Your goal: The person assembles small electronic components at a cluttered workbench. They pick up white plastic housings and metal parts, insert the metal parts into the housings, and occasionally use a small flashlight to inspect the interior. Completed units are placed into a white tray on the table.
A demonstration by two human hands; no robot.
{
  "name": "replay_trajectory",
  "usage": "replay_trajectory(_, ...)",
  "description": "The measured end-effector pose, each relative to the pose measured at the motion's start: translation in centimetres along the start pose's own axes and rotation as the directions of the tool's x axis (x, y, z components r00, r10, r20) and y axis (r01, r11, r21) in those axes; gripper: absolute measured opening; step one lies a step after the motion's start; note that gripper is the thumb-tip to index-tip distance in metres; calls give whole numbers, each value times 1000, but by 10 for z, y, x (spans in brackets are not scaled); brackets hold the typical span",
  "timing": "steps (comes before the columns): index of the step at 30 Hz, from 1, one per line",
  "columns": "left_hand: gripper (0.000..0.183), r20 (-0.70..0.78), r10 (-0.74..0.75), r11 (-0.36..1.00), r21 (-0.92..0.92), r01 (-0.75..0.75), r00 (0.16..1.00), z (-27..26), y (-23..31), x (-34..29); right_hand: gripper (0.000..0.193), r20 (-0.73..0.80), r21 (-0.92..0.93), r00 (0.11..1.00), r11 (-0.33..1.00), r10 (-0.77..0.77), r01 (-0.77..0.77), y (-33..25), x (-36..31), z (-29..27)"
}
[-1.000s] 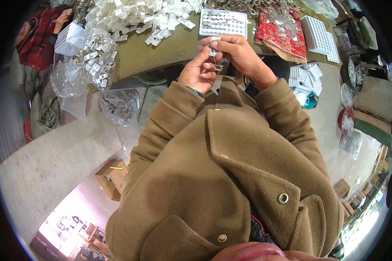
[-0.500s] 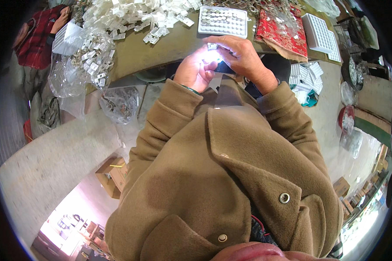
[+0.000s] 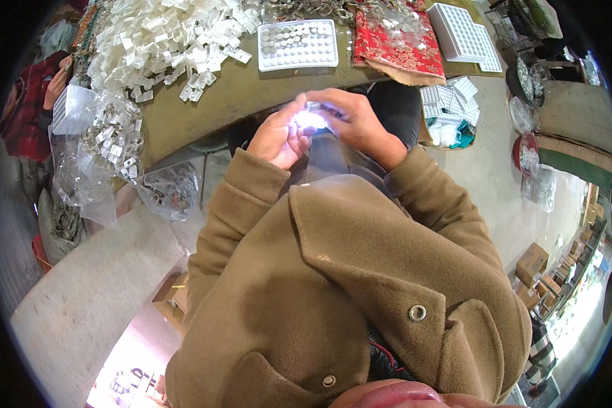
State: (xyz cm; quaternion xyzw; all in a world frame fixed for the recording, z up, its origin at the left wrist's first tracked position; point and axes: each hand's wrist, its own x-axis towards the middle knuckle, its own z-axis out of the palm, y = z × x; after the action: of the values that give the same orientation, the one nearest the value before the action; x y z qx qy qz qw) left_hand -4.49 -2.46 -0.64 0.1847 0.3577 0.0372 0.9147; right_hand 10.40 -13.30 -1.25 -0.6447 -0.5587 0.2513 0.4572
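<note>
small bright object (image 3: 311,121) between the fingers (image 3: 334,98), shape unclear

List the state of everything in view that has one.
Light, lit between the hands; source lost in glare
Left hand, curled by the light; grip unclear
Right hand, curled by the light; grip unclear
White tray, partly filled
White pieces, loosely heaped
Red cloth, laid out
Clear bag, holding small pieces
</note>
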Motion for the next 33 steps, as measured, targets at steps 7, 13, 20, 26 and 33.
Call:
replay_trajectory(7,16,158,-32,942,-324,83,987,21,0,0,34,-2,755,989,649,150,-97,-10,11,-3)
replay_trajectory(13,17,282,34,901,-424,93,959,26,2,-3,32,-20,729,992,681,126,-72,-22,15,-4)
replay_trajectory(20,24,396,47,861,-481,163,917,18,-4,0,24,-31,650,994,758,105,-60,-31,13,-1)
replay_trajectory(26,24,507,142,870,-474,137,850,17,-8,-1,18,-48,684,986,725,161,-85,-45,17,9)
replay_trajectory(33,22,343,72,871,-479,109,937,22,-8,-10,16,-60,647,981,756,185,-103,-42,16,10)
